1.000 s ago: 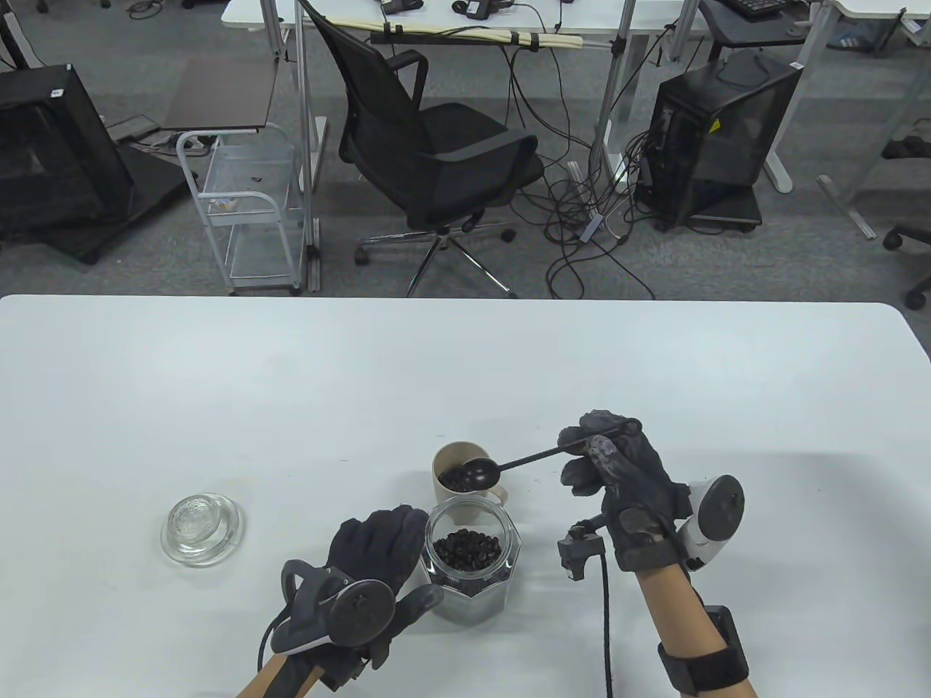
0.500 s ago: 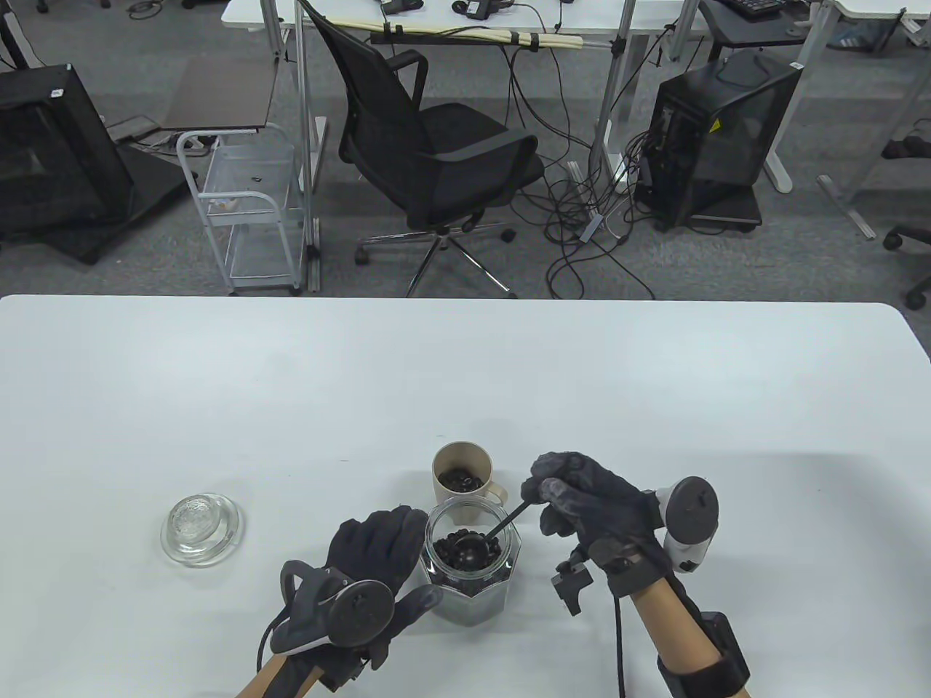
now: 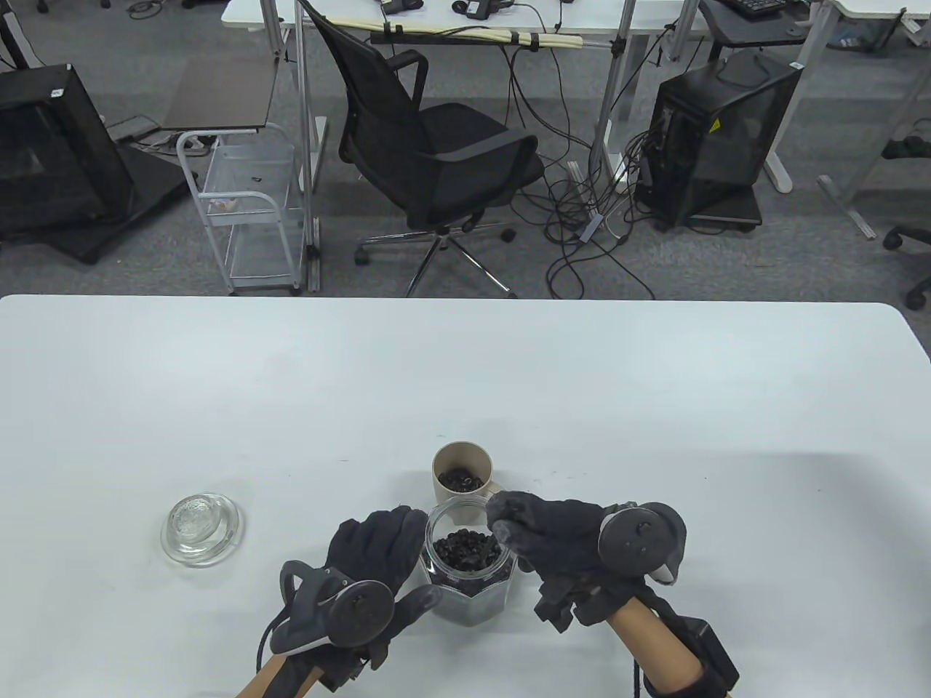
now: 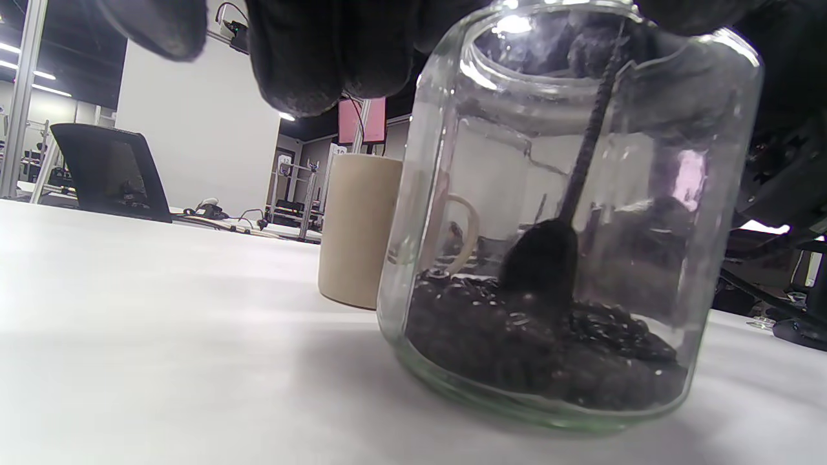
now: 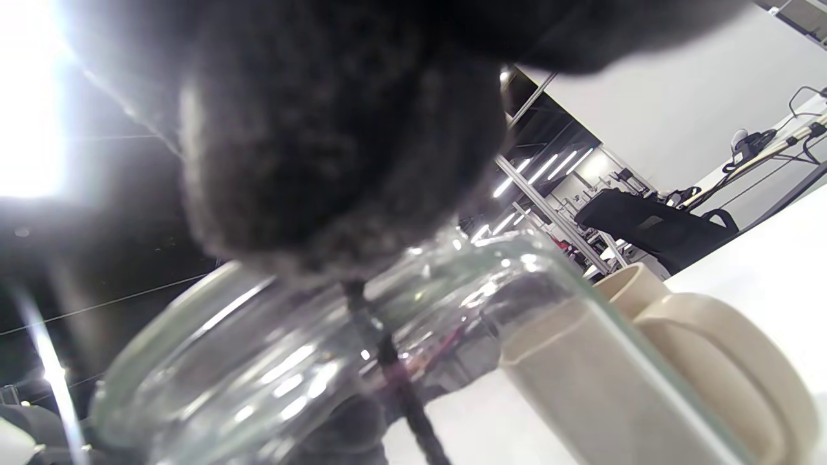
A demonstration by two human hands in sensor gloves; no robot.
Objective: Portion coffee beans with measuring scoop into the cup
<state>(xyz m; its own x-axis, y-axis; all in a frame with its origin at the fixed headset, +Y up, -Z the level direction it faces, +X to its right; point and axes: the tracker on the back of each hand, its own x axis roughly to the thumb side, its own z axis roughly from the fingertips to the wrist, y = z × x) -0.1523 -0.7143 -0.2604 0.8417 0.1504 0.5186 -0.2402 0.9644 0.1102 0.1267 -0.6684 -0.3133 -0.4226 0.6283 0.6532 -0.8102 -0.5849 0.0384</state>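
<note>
Glass jar [image 3: 471, 571] stands near the table's [image 3: 218, 378] front edge, with loose dark beans [image 3: 469, 547] in its bottom; the cup [image 3: 462, 471], already holding some beans, sits just beyond it at 12 o'clock. The jar looks heavy, stiff, smooth and breakable, so it is best braced by its faceted wall. The left hand [image 3: 378, 552] does that, its fingers curled against the wall at 9 o'clock. The scoop [image 4: 549, 258] looks light and rigid; its thin stem is best pinched high, clear of the jar mouth. The right hand [image 3: 553, 538] hovers over the rim at 3 o'clock, fingertips closed on the top of that stem. Beans are small, hard and quick to roll, so a full bowl should travel level.

From above, the right hand hides most of the scoop, yet that view alone shows the cup's contents and the 1 glass lid [image 3: 201, 528] well off at 9 o'clock. The left wrist view shows the scoop's bowl dug into the beans, stem steep. The right wrist view, blurred, seems to show only the stem passing the rim.
</note>
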